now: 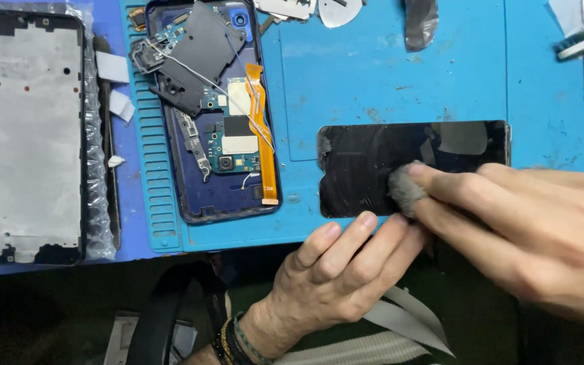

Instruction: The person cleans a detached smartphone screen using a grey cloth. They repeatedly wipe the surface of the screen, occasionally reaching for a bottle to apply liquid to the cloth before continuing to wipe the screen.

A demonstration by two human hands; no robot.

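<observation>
Right hand (528,230) is pinching a grey wad (405,189) against the black screen panel (400,162) at centre frame — thin, stiff, likely fragile. Left hand (336,270), fingers extended, is bracing its lower edge — the safest hold.

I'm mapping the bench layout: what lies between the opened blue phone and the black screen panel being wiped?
Only bare blue mat separates the opened phone from the black screen panel, in the head view.

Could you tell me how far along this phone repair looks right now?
Done: the opened phone lies with its boards exposed. In hand: the right hand rubs a grey wad on the dark screen panel, steadied by the left hand. Left: the frame lies apart.
</observation>
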